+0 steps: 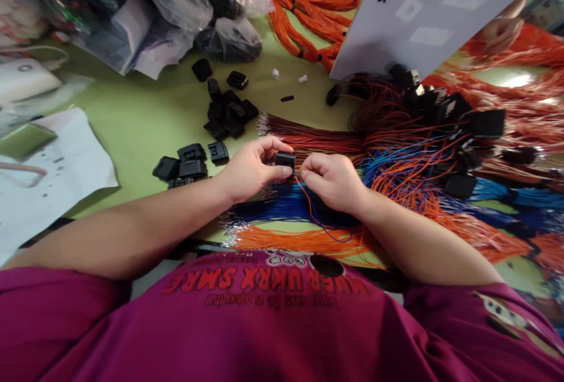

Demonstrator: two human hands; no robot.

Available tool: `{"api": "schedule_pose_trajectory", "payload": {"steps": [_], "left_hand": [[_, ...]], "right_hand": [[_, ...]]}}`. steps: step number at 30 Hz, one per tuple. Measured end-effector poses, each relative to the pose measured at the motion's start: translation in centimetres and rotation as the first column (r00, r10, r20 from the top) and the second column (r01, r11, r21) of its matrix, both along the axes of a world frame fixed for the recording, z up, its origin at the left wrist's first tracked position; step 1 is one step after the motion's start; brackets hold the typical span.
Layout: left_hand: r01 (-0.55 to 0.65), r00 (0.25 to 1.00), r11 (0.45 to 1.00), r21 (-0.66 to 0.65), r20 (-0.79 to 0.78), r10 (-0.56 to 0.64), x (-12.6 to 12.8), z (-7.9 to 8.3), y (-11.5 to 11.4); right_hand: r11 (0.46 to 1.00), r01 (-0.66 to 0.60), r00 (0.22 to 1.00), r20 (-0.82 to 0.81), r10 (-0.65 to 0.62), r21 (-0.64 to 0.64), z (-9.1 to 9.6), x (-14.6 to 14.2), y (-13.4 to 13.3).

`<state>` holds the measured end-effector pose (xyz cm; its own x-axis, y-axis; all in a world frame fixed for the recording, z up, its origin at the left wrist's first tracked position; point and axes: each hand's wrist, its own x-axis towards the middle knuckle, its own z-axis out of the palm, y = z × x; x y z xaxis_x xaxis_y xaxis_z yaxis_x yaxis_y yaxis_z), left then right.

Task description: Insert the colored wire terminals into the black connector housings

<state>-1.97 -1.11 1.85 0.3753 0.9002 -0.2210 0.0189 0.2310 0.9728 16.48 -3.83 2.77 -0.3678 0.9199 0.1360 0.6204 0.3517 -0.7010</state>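
Between thumb and fingers, my left hand (254, 166) grips a black connector housing (285, 160). Just to its right, my right hand (331, 181) is closed in a pinch at the housing's wire side. An orange wire (308, 197) and a blue wire hang down from between the hands; the pinched end itself is hidden by the fingers. Beneath and around the hands lie bundles of dark red wires (317, 130), blue wires (268, 210) and orange wires (282, 238), their metal-tipped ends to the left.
Loose black housings (229, 113) lie left of the hands, beyond my left forearm. Wired housings (445, 111) pile up at the right beside a leaning white board (423, 12). Plastic bags (176, 0) stand at the back left. Another person's hand (500, 35) shows at the far right.
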Motion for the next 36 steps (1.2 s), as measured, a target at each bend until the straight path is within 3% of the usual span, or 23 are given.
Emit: {"api": "schedule_pose_trajectory", "payload": {"steps": [11,19,28,36], "left_hand": [[0.013,0.99,0.999,0.033,-0.14,-0.008,-0.1,0.3,-0.2],[0.041,0.994,0.996,0.081,-0.107,-0.032,0.1,-0.1,-0.5],[-0.024,0.998,1.0,-0.014,-0.05,0.023,0.4,0.0,-0.2],[-0.036,0.999,0.998,-0.058,-0.036,0.034,0.7,-0.2,-0.3]], "right_hand": [[1.0,0.01,0.997,0.071,-0.008,-0.023,-0.2,0.1,0.2],[0.997,0.007,0.998,0.064,-0.003,-0.073,-0.2,-0.1,0.3],[1.0,-0.018,1.0,-0.023,0.018,-0.006,-0.7,0.2,0.5],[0.998,-0.017,1.0,0.026,0.015,0.058,-1.1,-0.1,0.3]]}}
